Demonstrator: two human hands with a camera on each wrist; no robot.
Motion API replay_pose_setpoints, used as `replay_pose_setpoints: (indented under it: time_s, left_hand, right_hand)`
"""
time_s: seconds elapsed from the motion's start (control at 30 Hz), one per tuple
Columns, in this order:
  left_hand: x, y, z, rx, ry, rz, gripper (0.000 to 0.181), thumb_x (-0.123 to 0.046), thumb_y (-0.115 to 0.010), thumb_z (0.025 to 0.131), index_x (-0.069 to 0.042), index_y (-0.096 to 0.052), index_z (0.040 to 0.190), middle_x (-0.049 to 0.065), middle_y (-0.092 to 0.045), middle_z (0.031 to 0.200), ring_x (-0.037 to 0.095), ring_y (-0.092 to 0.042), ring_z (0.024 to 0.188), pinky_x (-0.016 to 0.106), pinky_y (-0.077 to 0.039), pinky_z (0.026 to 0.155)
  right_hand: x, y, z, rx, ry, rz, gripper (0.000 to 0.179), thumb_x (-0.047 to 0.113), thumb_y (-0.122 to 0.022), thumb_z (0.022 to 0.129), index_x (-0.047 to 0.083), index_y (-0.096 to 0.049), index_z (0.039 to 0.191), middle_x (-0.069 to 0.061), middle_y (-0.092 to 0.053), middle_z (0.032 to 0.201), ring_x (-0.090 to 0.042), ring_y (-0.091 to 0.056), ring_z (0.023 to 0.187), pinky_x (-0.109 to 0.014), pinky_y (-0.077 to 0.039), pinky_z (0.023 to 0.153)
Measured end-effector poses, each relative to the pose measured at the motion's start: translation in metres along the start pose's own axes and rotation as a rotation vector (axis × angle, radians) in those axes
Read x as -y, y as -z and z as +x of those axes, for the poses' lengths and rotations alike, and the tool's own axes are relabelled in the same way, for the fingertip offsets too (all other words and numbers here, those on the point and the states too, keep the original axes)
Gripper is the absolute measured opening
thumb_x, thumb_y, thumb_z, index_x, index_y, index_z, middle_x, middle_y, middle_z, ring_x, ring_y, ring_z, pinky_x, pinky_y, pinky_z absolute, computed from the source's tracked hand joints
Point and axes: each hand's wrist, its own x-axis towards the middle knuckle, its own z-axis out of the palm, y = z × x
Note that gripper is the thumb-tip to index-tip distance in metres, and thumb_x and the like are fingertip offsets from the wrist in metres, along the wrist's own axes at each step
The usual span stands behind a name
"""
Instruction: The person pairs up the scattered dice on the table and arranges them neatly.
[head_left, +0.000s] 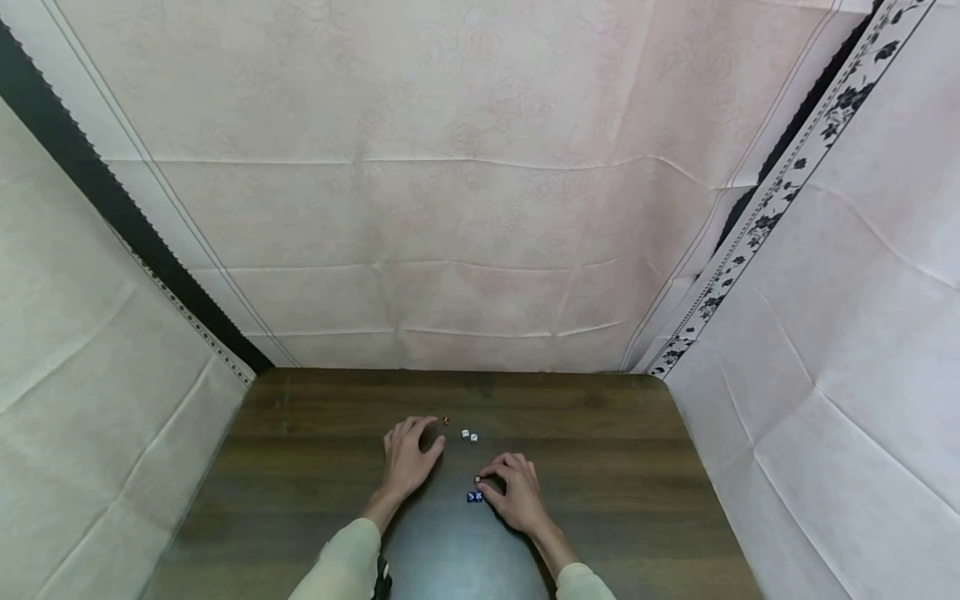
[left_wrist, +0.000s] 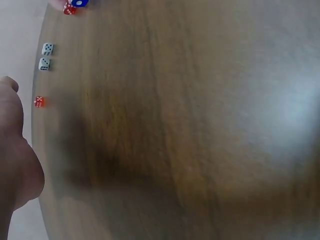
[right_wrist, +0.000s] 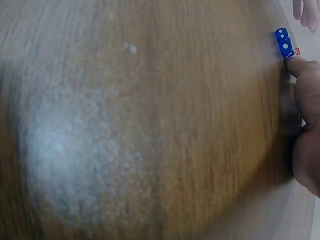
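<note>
Dice carry pips only, no lettering: two white dice [head_left: 469, 436] and an orange die [head_left: 447, 421] lie just beyond the flat, relaxed left hand [head_left: 408, 460]. Right hand [head_left: 516, 492] pinches a red die [head_left: 477, 479] beside the blue die [head_left: 475, 497], mid-table [head_left: 637, 500], well clear of all edges.

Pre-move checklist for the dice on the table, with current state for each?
1. All dice in view: ok. Two white dice, an orange-red die, a blue die and a small red die lie on the wooden table.
2. Left hand free: ok. It rests flat on the table and holds nothing; the orange-red die lies just off its fingertips, apart from them.
3. Right hand contact: cannot tell. Its fingertips sit against the small red die and the blue die; a pinch is not visible.
4. White dice undisturbed: ok, side by side, clear of both hands.
5. Die faces readable: cannot tell, too small.
</note>
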Motion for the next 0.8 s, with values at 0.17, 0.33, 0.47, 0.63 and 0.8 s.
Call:
replay_pose_setpoints:
  time_s: [0.17, 0.33, 0.47, 0.63, 0.8]
  left_hand:
    - [0.005, -0.008, 0.009, 0.019, 0.034, 0.019, 0.039, -0.021, -0.087, 0.100, -0.010, -0.079, 0.136, 0.016, -0.077, 0.131, 0.044, -0.067, 0.128, 0.074, -0.035, 0.119]
    - [0.007, -0.018, 0.016, 0.031, 0.053, 0.033, 0.037, -0.023, -0.087, 0.100, -0.012, -0.080, 0.134, 0.016, -0.077, 0.132, 0.045, -0.068, 0.128, 0.074, -0.035, 0.120]
    - [0.005, -0.022, 0.020, 0.029, 0.056, 0.047, 0.033, -0.023, -0.086, 0.100, -0.012, -0.080, 0.131, 0.016, -0.077, 0.131, 0.044, -0.069, 0.125, 0.073, -0.037, 0.117]
    - [0.002, -0.025, 0.025, 0.019, 0.077, 0.046, 0.030, -0.021, -0.087, 0.099, -0.010, -0.081, 0.126, 0.016, -0.078, 0.127, 0.044, -0.068, 0.121, 0.074, -0.036, 0.115]
    - [0.005, -0.030, 0.030, 0.013, 0.100, 0.091, 0.026, -0.022, -0.087, 0.099, -0.010, -0.082, 0.121, 0.016, -0.078, 0.126, 0.044, -0.067, 0.121, 0.074, -0.036, 0.115]
  right_hand:
    - [0.000, 0.001, 0.001, 0.032, -0.021, 0.006, 0.014, 0.026, -0.093, 0.095, 0.025, -0.086, 0.107, 0.007, -0.074, 0.110, -0.014, -0.061, 0.112, -0.039, -0.039, 0.096]
    - [-0.002, 0.001, 0.001, 0.021, -0.007, 0.001, 0.014, 0.026, -0.093, 0.095, 0.026, -0.086, 0.106, 0.007, -0.074, 0.109, -0.015, -0.061, 0.111, -0.039, -0.040, 0.095]
    - [-0.002, 0.001, 0.000, 0.013, 0.000, 0.000, 0.014, 0.026, -0.093, 0.095, 0.026, -0.086, 0.106, 0.007, -0.074, 0.109, -0.016, -0.061, 0.111, -0.039, -0.040, 0.094]
    - [-0.002, 0.001, 0.001, 0.025, -0.013, -0.005, 0.014, 0.026, -0.093, 0.095, 0.026, -0.086, 0.107, 0.008, -0.074, 0.110, -0.014, -0.061, 0.112, -0.039, -0.041, 0.096]
    - [-0.001, 0.002, 0.000, 0.027, -0.007, -0.010, 0.013, 0.027, -0.093, 0.096, 0.026, -0.086, 0.106, 0.008, -0.073, 0.109, -0.015, -0.061, 0.112, -0.040, -0.041, 0.096]
